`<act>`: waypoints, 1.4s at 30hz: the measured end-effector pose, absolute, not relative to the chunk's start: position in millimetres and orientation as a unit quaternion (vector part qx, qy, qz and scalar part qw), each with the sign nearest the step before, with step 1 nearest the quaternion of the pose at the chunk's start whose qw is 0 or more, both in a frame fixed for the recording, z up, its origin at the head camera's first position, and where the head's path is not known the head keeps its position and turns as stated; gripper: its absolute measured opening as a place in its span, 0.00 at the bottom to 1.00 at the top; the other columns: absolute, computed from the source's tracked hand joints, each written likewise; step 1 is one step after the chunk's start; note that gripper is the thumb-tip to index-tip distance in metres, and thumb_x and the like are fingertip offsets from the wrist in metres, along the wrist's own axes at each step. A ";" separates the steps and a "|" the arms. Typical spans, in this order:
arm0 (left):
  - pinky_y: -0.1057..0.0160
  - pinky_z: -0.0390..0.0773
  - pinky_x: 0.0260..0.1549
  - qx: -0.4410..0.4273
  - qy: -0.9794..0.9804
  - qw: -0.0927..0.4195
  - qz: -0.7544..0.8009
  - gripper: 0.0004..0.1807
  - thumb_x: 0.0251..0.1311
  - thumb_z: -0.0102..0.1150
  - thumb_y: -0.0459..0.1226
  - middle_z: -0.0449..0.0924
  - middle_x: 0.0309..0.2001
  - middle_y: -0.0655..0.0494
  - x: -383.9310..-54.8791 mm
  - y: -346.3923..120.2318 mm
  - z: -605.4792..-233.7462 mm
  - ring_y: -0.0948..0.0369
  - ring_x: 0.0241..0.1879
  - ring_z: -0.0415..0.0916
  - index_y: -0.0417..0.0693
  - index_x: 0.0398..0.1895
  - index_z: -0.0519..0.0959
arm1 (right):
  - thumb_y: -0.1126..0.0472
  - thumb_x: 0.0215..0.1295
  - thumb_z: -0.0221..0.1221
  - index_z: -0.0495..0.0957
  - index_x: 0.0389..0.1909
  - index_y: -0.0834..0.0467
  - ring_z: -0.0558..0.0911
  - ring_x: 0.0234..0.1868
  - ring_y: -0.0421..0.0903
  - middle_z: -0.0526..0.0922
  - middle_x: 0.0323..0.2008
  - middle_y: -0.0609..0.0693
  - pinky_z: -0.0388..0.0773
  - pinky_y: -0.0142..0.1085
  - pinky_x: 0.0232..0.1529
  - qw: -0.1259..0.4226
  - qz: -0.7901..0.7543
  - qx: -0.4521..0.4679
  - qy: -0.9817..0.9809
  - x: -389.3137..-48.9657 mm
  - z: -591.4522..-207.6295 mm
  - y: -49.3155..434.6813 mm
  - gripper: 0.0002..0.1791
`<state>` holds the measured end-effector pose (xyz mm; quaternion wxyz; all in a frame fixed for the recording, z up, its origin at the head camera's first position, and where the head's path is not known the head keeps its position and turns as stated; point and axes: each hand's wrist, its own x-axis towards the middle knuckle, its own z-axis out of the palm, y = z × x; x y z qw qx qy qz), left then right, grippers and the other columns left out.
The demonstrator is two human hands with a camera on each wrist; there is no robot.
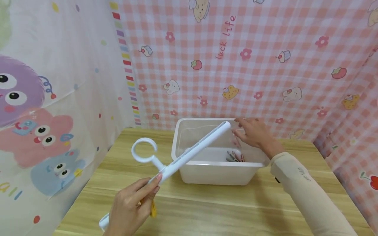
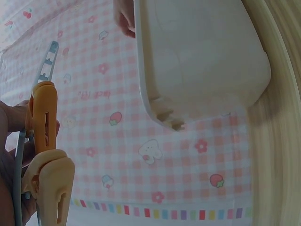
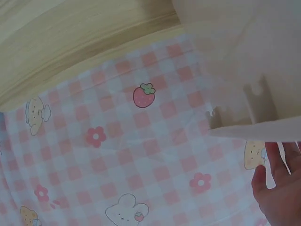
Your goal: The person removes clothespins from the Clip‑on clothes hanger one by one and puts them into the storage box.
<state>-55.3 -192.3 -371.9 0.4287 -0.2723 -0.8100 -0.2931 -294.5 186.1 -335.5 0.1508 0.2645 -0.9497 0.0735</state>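
Note:
My left hand (image 1: 130, 203) grips a white clip hanger (image 1: 192, 152) at its middle, just below the open round hook (image 1: 143, 150). The bar slants up to the right, its upper end overlapping the white plastic bin (image 1: 215, 173) in the head view. An orange clip (image 2: 45, 115) and a beige clip (image 2: 56, 188) hang on the bar close to that hand. Over the bin's back right rim is my right hand (image 1: 252, 132), fingers spread and loosely bent. Several small clips (image 1: 235, 156) lie on the bin floor beneath it.
The bin stands on a wood-grain table (image 1: 206, 209). Behind it hangs a pink checked cloth (image 1: 183, 75) with printed figures. A white cloth (image 1: 88, 98) with cartoon prints covers the left side, and more checked cloth rises at the right.

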 end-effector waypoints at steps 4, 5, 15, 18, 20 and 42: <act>0.84 0.61 0.17 -0.276 -0.808 0.429 -0.295 0.17 0.75 0.53 0.45 0.88 0.32 0.49 -55.9 -192.3 -371.0 0.73 0.19 0.65 0.51 0.57 0.85 | 0.45 0.73 0.54 0.67 0.72 0.60 0.76 0.66 0.65 0.78 0.65 0.64 0.68 0.65 0.66 0.161 0.077 0.261 -0.949 -293.3 -331.1 185.5 0.34; 0.84 0.61 0.17 -0.276 -0.808 0.429 -0.295 0.17 0.75 0.53 0.45 0.88 0.32 0.49 -56.0 -192.1 -370.9 0.74 0.19 0.64 0.52 0.57 0.85 | 0.44 0.73 0.54 0.66 0.73 0.60 0.74 0.68 0.65 0.75 0.67 0.65 0.67 0.65 0.67 0.162 0.076 0.258 -0.949 -293.2 -329.9 185.6 0.35; 0.83 0.62 0.17 -0.277 -0.809 0.426 -0.296 0.17 0.75 0.53 0.46 0.88 0.32 0.49 -55.0 -189.5 -369.3 0.72 0.20 0.66 0.52 0.57 0.85 | 0.44 0.73 0.53 0.62 0.76 0.60 0.69 0.72 0.66 0.70 0.72 0.65 0.66 0.65 0.68 0.161 0.092 0.240 -0.953 -288.9 -323.1 191.1 0.37; 0.82 0.64 0.17 -0.277 -0.809 0.427 -0.294 0.17 0.75 0.53 0.46 0.88 0.33 0.49 -55.1 -189.2 -369.1 0.71 0.20 0.68 0.52 0.56 0.86 | 0.45 0.73 0.53 0.61 0.77 0.59 0.67 0.73 0.67 0.69 0.73 0.64 0.62 0.66 0.71 0.152 0.138 0.232 -0.951 -284.2 -317.5 192.0 0.37; 0.82 0.63 0.17 -0.278 -0.809 0.426 -0.294 0.17 0.75 0.53 0.46 0.88 0.33 0.49 -55.3 -189.1 -369.0 0.71 0.20 0.68 0.53 0.56 0.86 | 0.47 0.73 0.54 0.58 0.78 0.58 0.65 0.74 0.67 0.68 0.74 0.63 0.60 0.67 0.73 0.142 0.184 0.228 -0.946 -279.6 -311.9 191.7 0.38; 0.84 0.61 0.19 -0.308 -0.814 0.409 -0.276 0.17 0.76 0.52 0.46 0.86 0.32 0.58 -57.3 -188.6 -367.3 0.77 0.19 0.61 0.53 0.56 0.86 | 0.60 0.70 0.56 0.65 0.74 0.59 0.70 0.73 0.36 0.79 0.66 0.56 0.62 0.42 0.77 0.214 0.368 0.467 -0.775 -190.4 -266.6 161.3 0.32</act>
